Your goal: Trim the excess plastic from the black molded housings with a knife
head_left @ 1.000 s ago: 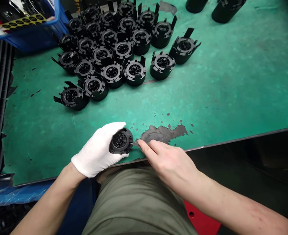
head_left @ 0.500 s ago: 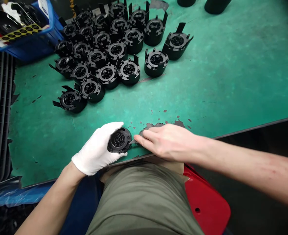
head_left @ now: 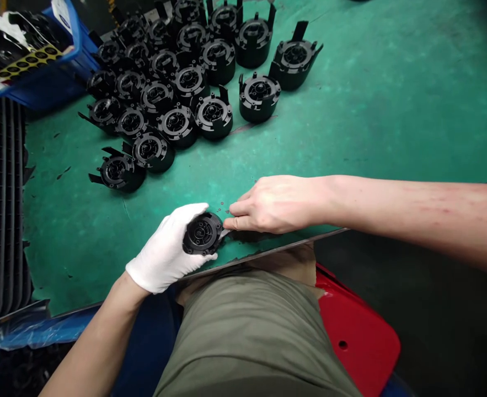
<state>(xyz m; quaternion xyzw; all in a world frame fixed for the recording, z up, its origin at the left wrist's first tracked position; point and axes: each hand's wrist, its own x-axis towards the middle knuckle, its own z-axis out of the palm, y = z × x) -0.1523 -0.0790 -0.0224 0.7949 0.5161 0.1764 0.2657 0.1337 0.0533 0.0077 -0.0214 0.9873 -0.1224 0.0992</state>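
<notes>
blue plastic crate (head_left: 48, 88) by the green bench top (head_left: 392, 127); red seat (head_left: 357, 331) below.

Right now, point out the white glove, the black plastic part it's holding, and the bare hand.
White glove (head_left: 163, 251): head view, on the middle of the glove.
Black plastic part (head_left: 202, 234): head view, on its round face.
Bare hand (head_left: 277, 205): head view, on the back of the hand.

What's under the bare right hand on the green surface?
Just below the right hand, a dark worn patch shows on the green mat, with dark specks near the fingertips. The area directly beneath the palm is covered and can't be seen.
</notes>
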